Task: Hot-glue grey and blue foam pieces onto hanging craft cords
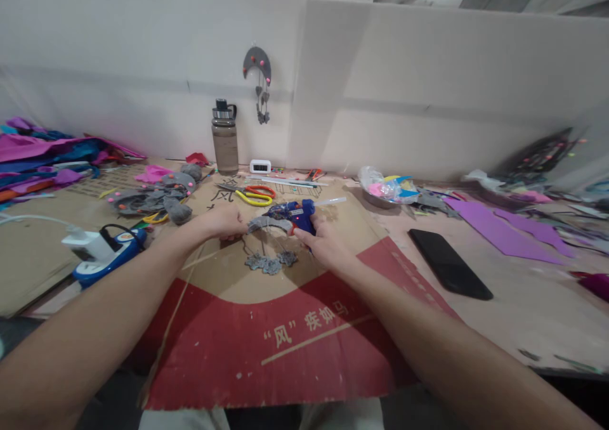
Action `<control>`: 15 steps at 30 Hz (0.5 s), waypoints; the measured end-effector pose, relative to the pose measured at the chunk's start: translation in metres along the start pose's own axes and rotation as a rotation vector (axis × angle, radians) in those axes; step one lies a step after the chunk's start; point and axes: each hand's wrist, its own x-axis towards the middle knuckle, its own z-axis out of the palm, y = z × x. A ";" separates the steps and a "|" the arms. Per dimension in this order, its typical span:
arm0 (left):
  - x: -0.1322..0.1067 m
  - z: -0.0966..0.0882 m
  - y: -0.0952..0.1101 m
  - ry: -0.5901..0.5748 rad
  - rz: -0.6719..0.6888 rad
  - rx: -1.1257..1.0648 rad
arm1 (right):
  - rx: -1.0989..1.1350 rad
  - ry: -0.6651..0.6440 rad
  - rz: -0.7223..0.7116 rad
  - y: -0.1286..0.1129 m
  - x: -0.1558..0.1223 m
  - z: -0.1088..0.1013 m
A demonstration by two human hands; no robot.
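- Left hand is pinching the crescent by its left end, over the cardboard.
- Right hand is gripping the glue gun, close by.
- Probably gluing; next move is calling for steadying the crescent, aiming the glue gun.

Spotting a bottle here, now catching a clock just right of it, a phone well to its right, plus a heap of cloth well to its left!
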 end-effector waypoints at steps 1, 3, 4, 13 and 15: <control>0.001 0.000 -0.002 -0.008 -0.013 0.002 | -0.018 0.012 -0.015 -0.001 0.003 -0.002; 0.002 0.001 -0.004 -0.027 -0.043 0.002 | -0.062 0.023 -0.060 -0.005 0.010 -0.005; 0.002 0.000 -0.005 -0.039 -0.041 -0.013 | -0.082 0.020 -0.084 -0.007 0.013 -0.006; -0.010 -0.015 -0.001 -0.072 0.022 -0.041 | -0.075 -0.008 -0.042 0.002 0.018 0.001; -0.010 -0.015 0.000 -0.040 0.038 -0.028 | -0.049 -0.015 -0.016 0.000 0.019 -0.001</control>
